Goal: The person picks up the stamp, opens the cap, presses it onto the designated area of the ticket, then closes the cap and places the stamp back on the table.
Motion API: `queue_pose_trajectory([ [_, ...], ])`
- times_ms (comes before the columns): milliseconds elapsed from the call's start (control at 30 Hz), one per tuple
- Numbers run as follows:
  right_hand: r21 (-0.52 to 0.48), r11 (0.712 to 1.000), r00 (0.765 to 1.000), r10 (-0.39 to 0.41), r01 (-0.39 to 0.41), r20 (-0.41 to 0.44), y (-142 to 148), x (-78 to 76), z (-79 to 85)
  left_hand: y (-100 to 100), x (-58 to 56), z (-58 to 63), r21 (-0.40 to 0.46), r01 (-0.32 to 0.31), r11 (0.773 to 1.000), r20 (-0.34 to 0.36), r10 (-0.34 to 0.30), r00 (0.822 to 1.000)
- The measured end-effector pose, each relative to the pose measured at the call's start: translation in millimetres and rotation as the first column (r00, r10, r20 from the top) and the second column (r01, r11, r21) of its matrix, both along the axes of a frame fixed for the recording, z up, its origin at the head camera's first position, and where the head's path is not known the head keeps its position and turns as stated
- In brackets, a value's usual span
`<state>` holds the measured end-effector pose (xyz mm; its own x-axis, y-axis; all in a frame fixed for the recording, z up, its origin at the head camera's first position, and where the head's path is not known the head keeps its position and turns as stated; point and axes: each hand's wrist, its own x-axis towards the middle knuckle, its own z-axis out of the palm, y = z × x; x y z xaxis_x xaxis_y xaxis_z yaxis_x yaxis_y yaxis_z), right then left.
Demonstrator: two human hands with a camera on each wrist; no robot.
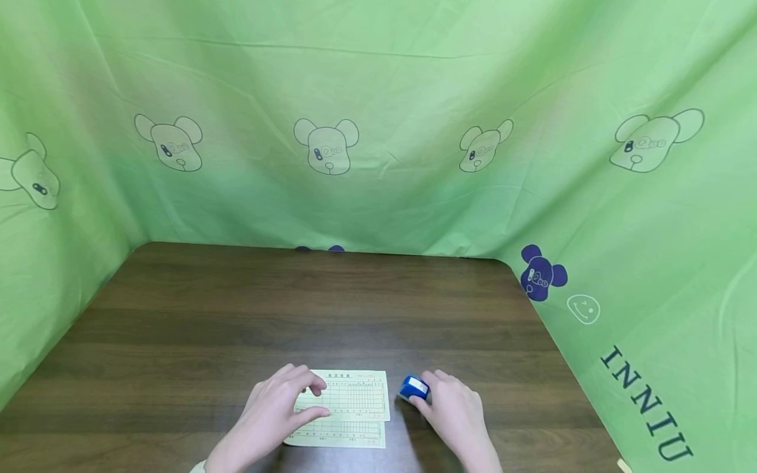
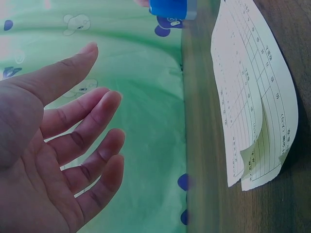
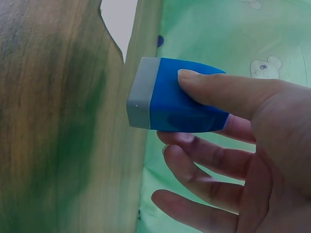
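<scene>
Two printed paper forms lie overlapped on the table, the upper form point(image 1: 361, 397) partly covering the lower form point(image 1: 355, 434). My left hand point(image 1: 278, 401) hovers above their left side, fingers loosely bent and holding nothing. Its palm point(image 2: 29, 160) faces the left wrist camera, thumb apart from the fingers. To the right of the forms, my right hand point(image 1: 454, 410) pinches a blue stamp point(image 1: 416, 386) with a white label on top. In the right wrist view the thumb presses one side of the blue stamp point(image 3: 180, 97), its grey base turned toward the table.
The dark wooden table point(image 1: 284, 309) reaches back to a green curtain point(image 1: 390, 197) printed with bear heads, which hangs behind and along both sides. A small pale object point(image 1: 623, 466) shows at the table's right edge.
</scene>
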<state>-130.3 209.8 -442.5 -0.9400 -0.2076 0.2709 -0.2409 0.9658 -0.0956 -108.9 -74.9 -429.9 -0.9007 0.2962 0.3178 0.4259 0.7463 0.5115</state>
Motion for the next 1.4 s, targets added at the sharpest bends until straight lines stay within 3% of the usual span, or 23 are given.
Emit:
queue_pose_trajectory([
  [700, -0.011, 0.999, 0.999, -0.039, 0.039, 0.036, 12.1, 2.5, -10.0, -1.3, 0.2, -3.0, -0.022, -0.005, 1.000, 0.058, 0.006, 0.998],
  [1400, -0.027, 0.998, 0.997, -0.051, 0.053, 0.056, 18.3, 4.3, -16.2, -1.9, -0.7, -8.4, -0.055, -0.006, 0.998, 0.007, 0.006, 1.000],
])
